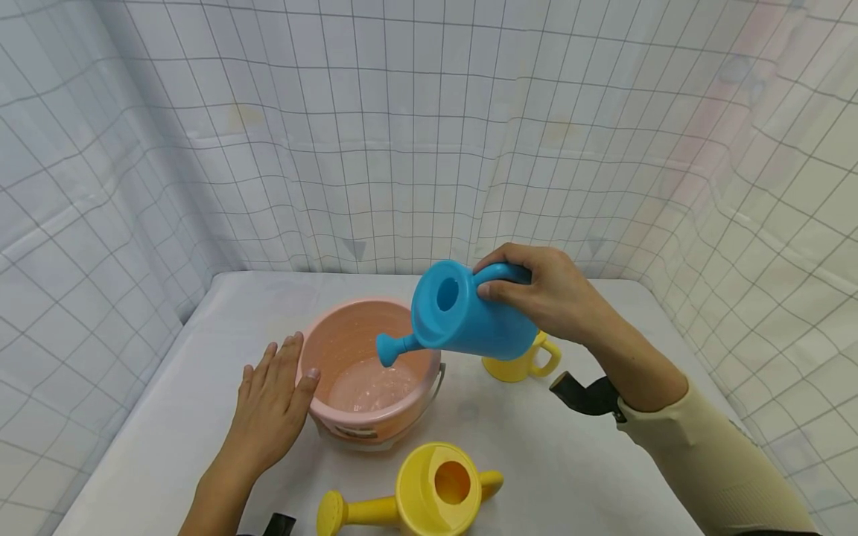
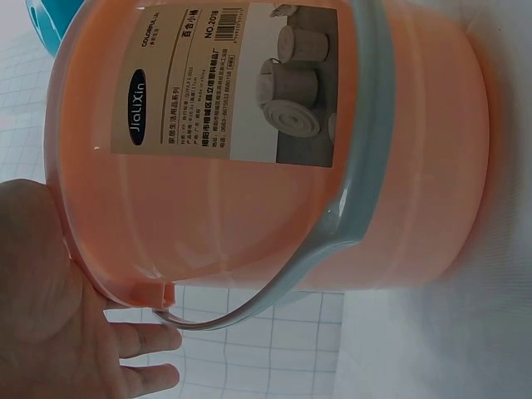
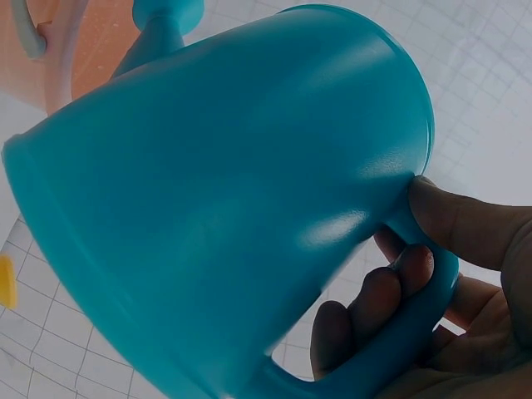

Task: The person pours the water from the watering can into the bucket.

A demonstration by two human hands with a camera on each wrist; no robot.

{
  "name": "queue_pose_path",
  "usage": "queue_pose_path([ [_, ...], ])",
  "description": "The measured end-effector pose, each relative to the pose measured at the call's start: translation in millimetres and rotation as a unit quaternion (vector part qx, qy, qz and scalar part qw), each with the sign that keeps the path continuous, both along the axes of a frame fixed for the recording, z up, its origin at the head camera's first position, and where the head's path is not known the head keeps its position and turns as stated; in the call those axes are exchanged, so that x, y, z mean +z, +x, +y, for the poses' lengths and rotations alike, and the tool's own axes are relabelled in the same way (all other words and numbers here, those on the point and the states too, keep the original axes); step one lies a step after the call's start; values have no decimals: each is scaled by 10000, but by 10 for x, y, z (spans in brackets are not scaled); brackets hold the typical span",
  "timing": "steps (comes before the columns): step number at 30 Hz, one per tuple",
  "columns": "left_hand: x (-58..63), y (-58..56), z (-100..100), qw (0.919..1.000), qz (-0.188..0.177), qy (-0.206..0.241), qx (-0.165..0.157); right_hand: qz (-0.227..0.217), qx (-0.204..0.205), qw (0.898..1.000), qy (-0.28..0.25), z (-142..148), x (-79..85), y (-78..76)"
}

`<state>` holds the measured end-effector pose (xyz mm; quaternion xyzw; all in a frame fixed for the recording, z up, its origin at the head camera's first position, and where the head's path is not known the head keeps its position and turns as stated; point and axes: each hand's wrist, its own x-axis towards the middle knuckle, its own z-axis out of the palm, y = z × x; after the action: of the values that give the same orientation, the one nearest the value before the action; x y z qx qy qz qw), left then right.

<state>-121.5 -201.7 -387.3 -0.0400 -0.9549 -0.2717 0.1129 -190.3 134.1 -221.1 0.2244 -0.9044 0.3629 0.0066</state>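
Observation:
My right hand (image 1: 536,286) grips the handle of a blue watering can (image 1: 479,320), its fingers curled through the loop in the right wrist view. The can is tilted to the left, and its spout head hangs over a pink bucket (image 1: 315,402). Water with small bubbles shows at the bucket's bottom. At the bucket's left rim rests my left hand (image 1: 271,409), fingers straight and thumb over the edge. The left wrist view shows the bucket's paper label (image 2: 191,91) and grey handle (image 2: 366,166), which hangs down along the side.
A yellow watering can (image 1: 418,484) stands in front of the bucket, spout to the left. Behind the blue can is a yellow cup (image 1: 512,368), partly hidden. The white table (image 1: 576,461) is enclosed by grid-patterned curtains (image 1: 415,149) at the back and both sides.

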Motion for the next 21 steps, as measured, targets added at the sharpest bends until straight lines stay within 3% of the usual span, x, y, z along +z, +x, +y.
queue_pose_path([
  [21,2,-1,3,10000,-3,-9,22,-1,-34,10000,62,-19,19,4],
])
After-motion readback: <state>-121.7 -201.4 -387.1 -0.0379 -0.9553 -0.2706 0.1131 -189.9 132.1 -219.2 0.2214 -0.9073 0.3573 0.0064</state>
